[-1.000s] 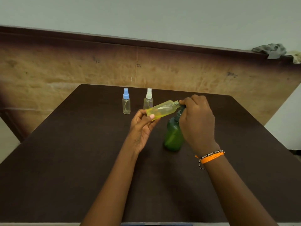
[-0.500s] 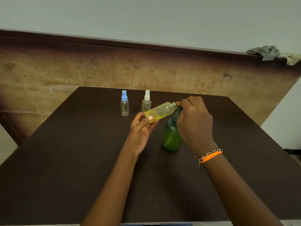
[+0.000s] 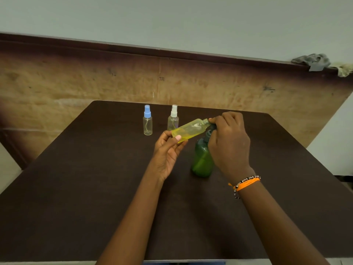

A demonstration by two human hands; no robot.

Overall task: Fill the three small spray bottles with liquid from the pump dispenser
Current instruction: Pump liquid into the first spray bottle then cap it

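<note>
Two small clear plastic spray bottles, blue-capped (image 3: 147,120) and white-capped (image 3: 173,118), upright on dark bench (image 3: 76,188). Left hand (image 3: 168,150) pinching tilted uncapped yellow-filled bottle (image 3: 189,130); right hand (image 3: 229,142) curled over green pump dispenser (image 3: 201,159), nozzle at bottle's neck.

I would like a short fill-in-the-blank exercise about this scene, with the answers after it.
1. The left hand holds a tilted bottle of ___ liquid.
2. The right hand covers the pump of the ___ dispenser.
3. The leftmost spray bottle has a ___ cap.

Answers: yellow; green; blue
</note>
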